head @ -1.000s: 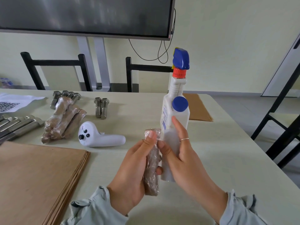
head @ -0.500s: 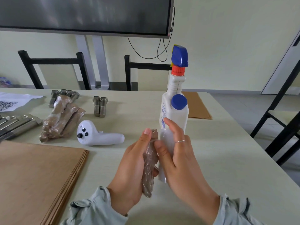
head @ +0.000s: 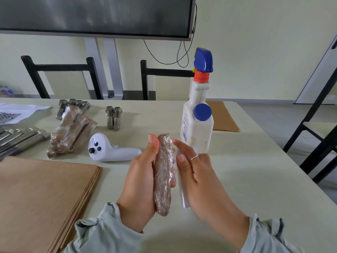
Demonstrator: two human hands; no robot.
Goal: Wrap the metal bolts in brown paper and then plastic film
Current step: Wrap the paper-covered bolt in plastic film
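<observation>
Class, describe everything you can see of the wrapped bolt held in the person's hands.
The wrapped bolt is a long brown paper bundle under glossy, crinkled clear film. It stands nearly upright above the table, top end wider. The left hand grips it, thumb near the top. The right hand lies against its other side, fingers straight, a film roll beneath the palm.

Wrapped bolts (head: 70,132) left of controller (head: 111,150), behind paper stack (head: 42,194).

A white spray bottle (head: 197,125) stands right of a white controller (head: 111,150) on the table (head: 255,179).
</observation>
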